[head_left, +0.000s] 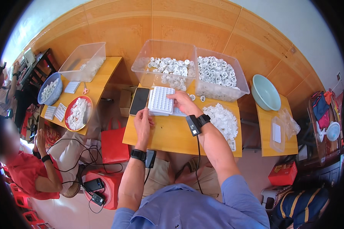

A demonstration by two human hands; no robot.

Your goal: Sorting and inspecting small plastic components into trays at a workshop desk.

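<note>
A white tray of round pockets in rows [161, 100] lies over other white sheets or trays on the wooden table in front of me. My right hand [181, 101] grips its right edge, thumb on top. By the tray's lower left corner is my left hand [143, 123], its fingers curled and the thumb near the fingertips; whatever may be between them is too small to make out. A dark-screened phone [140, 101] lies just left of the tray. To the right spreads a pile of small white plastic pieces [222, 121].
Behind the tray stand two clear bins, one with white round caps [172, 66], one with white rings [216, 72]. A green basin [266, 92] stands on the right table. At left, a person in red [34, 168] sits beside a table with a red bowl [78, 113] and a blue basket [49, 89].
</note>
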